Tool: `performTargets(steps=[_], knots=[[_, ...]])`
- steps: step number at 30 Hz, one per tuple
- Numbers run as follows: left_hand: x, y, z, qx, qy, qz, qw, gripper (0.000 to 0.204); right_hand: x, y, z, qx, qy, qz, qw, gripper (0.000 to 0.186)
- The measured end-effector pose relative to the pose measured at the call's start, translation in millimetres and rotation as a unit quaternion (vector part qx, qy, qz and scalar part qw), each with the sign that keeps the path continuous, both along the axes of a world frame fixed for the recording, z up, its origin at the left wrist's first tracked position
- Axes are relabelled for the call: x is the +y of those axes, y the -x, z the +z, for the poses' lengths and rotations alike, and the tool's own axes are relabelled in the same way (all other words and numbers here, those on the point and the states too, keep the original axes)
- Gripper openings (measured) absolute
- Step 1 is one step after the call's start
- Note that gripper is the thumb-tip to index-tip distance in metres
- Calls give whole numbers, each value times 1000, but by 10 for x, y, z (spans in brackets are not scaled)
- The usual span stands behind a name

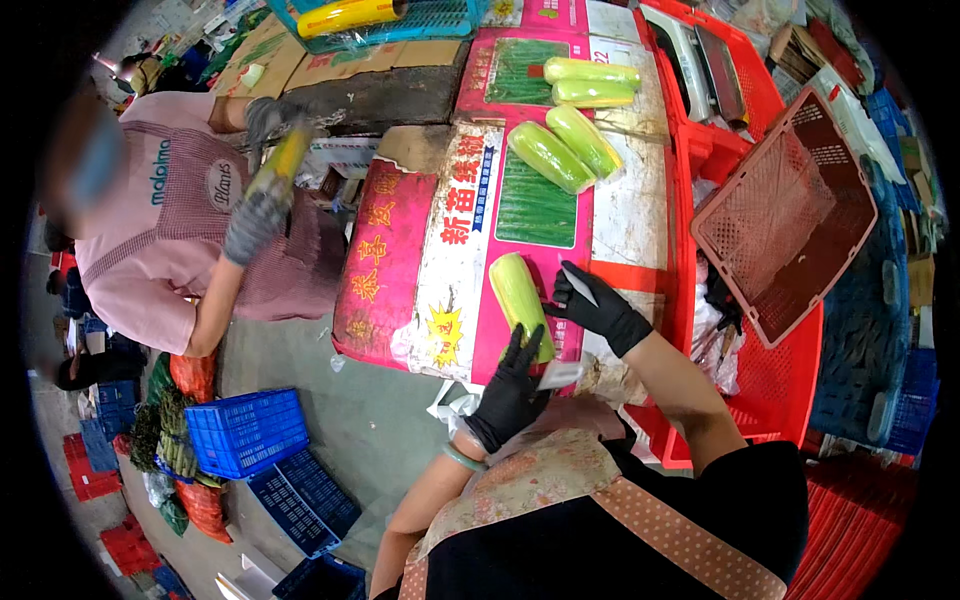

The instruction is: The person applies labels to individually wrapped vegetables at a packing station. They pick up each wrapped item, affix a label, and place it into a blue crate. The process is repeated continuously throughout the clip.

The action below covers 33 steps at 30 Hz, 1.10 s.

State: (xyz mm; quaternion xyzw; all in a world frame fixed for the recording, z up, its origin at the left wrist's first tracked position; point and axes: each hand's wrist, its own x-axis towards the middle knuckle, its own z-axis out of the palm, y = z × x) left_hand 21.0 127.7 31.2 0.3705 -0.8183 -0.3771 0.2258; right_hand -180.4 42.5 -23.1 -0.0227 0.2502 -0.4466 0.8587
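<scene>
A pale green oblong vegetable (517, 287) lies on the pink and white cardboard at the table's near side. My left hand (508, 392), in a black glove, has its fingers over the lower end of it. A flat white piece (560, 376), perhaps labels, sticks out beside that palm. Just right of the vegetable is my right hand (600, 308), also in a black glove, its fingers closed around a small pale flat piece (579, 284); its kind is unclear. Farther up the cardboard lie several similar shiny vegetables (550, 157), in two groups.
Across on the left, a co-worker in grey gloves holds a yellow-green wrapped item (283, 165). A teal basket (440, 22) stands at the back. To my right are a red crate (790, 385) and a tilted brownish-red basket (785, 220). Blue crates (246, 433) stand on the floor.
</scene>
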Motion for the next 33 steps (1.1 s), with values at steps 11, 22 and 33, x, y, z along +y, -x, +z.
performTargets(steps=[11, 22, 33], knots=[[-24, 54, -111, -21, 60, -91, 994, 48, -233, 57, 384, 574, 320, 140, 741, 34], [17, 29, -203, -18, 68, -77, 995, 54, -253, 6, 161, 579, 340, 134, 729, 34], [21, 111, -109, 4, 64, -47, 997, 43, -16, -255, 151, 738, 285, -246, 560, 28]])
